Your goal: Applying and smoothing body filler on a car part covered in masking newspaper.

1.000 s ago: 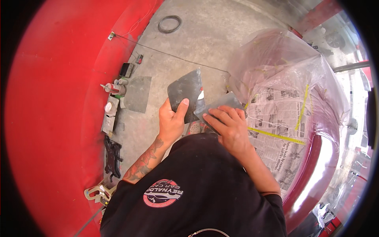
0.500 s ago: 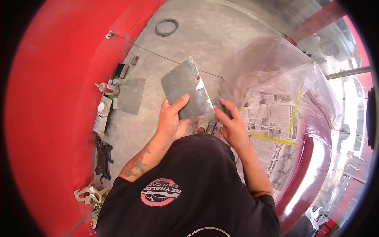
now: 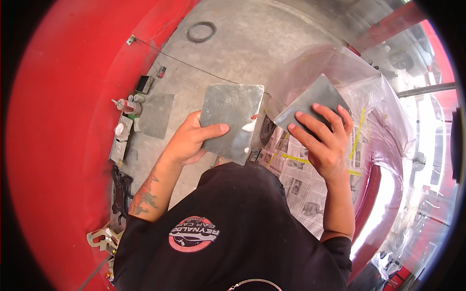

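Note:
My left hand grips a flat grey plate by its left edge, thumb on the upper face. Near that plate's right edge sit a small red dab and a white dab of paste, with a smaller white spot below. A second flat grey plate is in my right hand, fingers spread over its upper face and the thumb hidden. The two plates are apart, the right one tilted with a corner pointing away from me.
Newspaper with yellow tape and clear plastic sheeting cover a dark red car body at right. Along the red wall stand bottles and a grey sheet. A cable crosses the concrete floor.
My right hand has moved right and away from the left plate, turning its own plate so the broad face shows. The left plate has turned and shifted slightly nearer me.

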The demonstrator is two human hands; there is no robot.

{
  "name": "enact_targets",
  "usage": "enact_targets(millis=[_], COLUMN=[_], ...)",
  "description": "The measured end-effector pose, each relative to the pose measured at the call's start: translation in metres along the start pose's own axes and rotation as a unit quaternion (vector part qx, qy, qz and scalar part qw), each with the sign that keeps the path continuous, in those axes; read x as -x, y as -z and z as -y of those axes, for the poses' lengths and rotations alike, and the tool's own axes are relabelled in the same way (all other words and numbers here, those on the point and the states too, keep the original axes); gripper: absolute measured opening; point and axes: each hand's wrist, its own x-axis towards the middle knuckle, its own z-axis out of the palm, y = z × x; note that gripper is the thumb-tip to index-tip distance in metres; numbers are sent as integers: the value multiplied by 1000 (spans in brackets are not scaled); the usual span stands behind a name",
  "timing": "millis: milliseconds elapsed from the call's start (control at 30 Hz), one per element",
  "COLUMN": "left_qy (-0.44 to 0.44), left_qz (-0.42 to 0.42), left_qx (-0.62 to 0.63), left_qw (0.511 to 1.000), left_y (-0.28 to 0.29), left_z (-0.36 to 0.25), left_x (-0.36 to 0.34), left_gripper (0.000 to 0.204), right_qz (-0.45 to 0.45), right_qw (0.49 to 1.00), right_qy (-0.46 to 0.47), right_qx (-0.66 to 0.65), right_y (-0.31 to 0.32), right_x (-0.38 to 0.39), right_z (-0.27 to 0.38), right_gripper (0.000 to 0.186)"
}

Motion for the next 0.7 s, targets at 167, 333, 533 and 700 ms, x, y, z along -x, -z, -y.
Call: enact_targets(millis=[167,333,533,700], left_qy=[43,62,71,72], left_qz=[28,31,31,27], left_qx=[-40,-69,-80,-77], left_qw=[998,995,994,994], left_y=[-3,-2,0,-2], left_z=[-11,-14,-16,-18], left_x=[5,8,9,9], left_gripper=[36,37,38,36], right_qz=[8,32,41,43], right_qw=[997,992,987,986], right_qy=[72,103,126,137], right_qx=[-36,-69,-87,-84], right_y=[6,7,6,7], right_x=[-11,-17,-22,-26], right_z=[-2,-1,-1,-2], right_gripper=[17,17,18,19])
